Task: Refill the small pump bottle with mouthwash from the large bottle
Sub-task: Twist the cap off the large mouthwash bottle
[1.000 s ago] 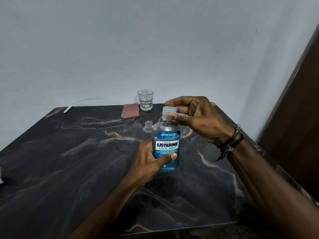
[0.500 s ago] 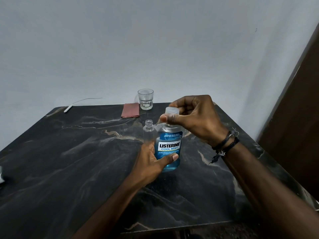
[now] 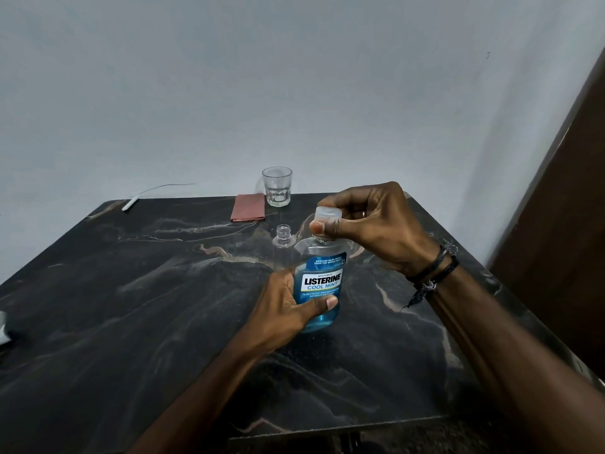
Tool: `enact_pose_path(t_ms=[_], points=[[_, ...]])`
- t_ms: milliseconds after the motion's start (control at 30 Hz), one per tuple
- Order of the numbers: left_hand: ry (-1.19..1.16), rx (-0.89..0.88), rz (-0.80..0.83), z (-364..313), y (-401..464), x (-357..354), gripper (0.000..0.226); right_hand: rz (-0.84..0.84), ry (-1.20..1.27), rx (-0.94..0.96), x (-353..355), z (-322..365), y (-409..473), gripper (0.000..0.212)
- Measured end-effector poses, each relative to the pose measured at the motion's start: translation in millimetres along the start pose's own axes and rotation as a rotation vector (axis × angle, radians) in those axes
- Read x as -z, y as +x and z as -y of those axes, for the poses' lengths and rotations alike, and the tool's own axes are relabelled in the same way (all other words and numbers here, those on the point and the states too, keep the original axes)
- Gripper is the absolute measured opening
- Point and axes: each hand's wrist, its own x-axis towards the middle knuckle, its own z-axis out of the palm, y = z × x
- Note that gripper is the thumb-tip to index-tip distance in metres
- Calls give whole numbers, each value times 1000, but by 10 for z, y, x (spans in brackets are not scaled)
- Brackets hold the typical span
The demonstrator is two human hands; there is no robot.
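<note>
The large bottle (image 3: pixel 322 280), clear with blue mouthwash and a blue Listerine label, stands upright on the dark marble table (image 3: pixel 163 306). My left hand (image 3: pixel 284 309) wraps its lower body from the left, thumb across the front. My right hand (image 3: pixel 370 224) pinches the translucent white cap (image 3: pixel 327 213) on the bottle's neck from above. Just behind and left of the large bottle stands the small clear bottle (image 3: pixel 283 237), its neck open with no pump on it; its lower part is hidden behind the large bottle.
A drinking glass (image 3: pixel 277 186) and a folded reddish cloth (image 3: pixel 248 207) sit at the table's far edge. A thin white cable (image 3: pixel 131 202) lies at the far left corner. A dark wooden panel (image 3: pixel 563 208) stands on the right.
My right hand has shifted its grip around the cap, the thumb now at the front. The bottle stays in place under my left hand.
</note>
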Motion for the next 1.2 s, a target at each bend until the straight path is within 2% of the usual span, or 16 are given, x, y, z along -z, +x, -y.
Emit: enact_pose_path(t_ms=[200, 367, 667, 767, 867, 1067, 1200], points=[[25, -19, 43, -4, -11, 16, 22, 47, 62, 1, 25, -24, -25, 47], [-13, 1, 71, 34, -5, 27, 34, 91, 181, -12, 41, -69, -39, 41], [-70, 35, 87, 50, -3, 38, 38, 134, 292, -52, 18, -75, -52, 38], [-77, 22, 83, 53, 8, 23, 38, 100, 128, -36, 4, -31, -69, 42], [-126, 20, 33, 28, 41, -27, 45, 37, -95, 3, -92, 70, -83, 36], [-324, 29, 6, -114, 50, -81, 44, -35, -231, 35, -166, 243, -110, 30], [-306, 54, -92, -171, 53, -75, 52, -44, -418, 98, -213, 320, -123, 34]])
